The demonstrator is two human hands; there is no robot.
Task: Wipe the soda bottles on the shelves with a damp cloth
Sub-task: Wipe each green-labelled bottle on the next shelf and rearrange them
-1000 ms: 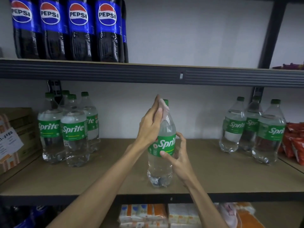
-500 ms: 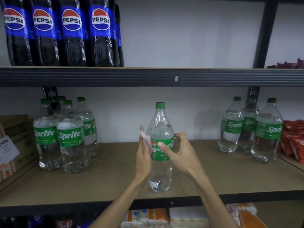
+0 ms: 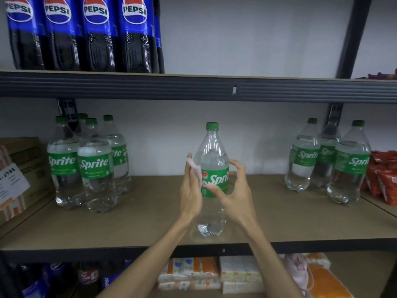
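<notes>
The tan board shelf (image 3: 279, 216) in its dark metal frame takes up most of what's in front of me. A row of dark Pepsi bottles with blue labels (image 3: 96, 39) stands on the level above. Clusters of clear Sprite bottles stand at the left (image 3: 94, 164) and right (image 3: 348, 162) of the board.

Alone between them, upright near the front edge, is the clear plastic Sprite bottle with a green label (image 3: 212, 151). It's filled to the shoulder, so I'd guess it is heavy. The walls are thin and smooth, likely slick once damp and inclined to dent. The labelled waist looks the safest place to hold it.

The right hand (image 3: 238, 196) is cupped loosely round that waist, thumb across the label. I can't tell how firmly. The left hand (image 3: 190, 194) is flat, fingers straight, at the bottle's left side. It is pressing a small pale pink cloth (image 3: 194, 166) against the top of the label. The green screw cap (image 3: 212, 126) is on.
</notes>
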